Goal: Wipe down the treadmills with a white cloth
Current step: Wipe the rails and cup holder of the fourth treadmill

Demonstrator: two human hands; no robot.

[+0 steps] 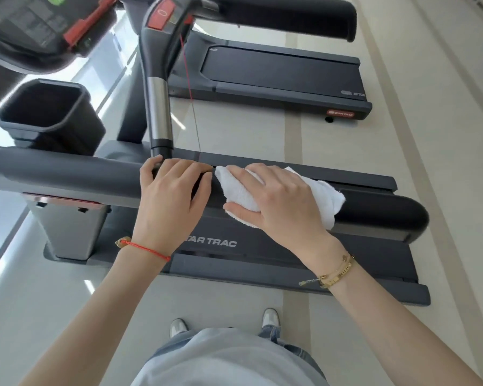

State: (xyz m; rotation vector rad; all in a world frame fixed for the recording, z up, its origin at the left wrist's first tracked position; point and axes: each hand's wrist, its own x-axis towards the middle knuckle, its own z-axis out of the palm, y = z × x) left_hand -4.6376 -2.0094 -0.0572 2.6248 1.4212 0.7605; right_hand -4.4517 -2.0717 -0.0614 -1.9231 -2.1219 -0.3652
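A dark grey treadmill handrail (67,174) runs left to right across the middle of the view and ends in a rounded black tip at the right. My left hand (170,201) grips the rail, fingers curled over its top. Just to the right of it, my right hand (276,201) presses a folded white cloth (324,201) flat on the rail. The cloth sticks out on both sides of the palm. Below the rail lies the treadmill deck (290,263) with the words STAR TRAC.
A second treadmill (279,71) stands further back on the pale floor. A black cup holder (45,112) and the console (25,26) sit at the upper left. A silver and grey upright (158,93) with a red stop button rises just behind my left hand.
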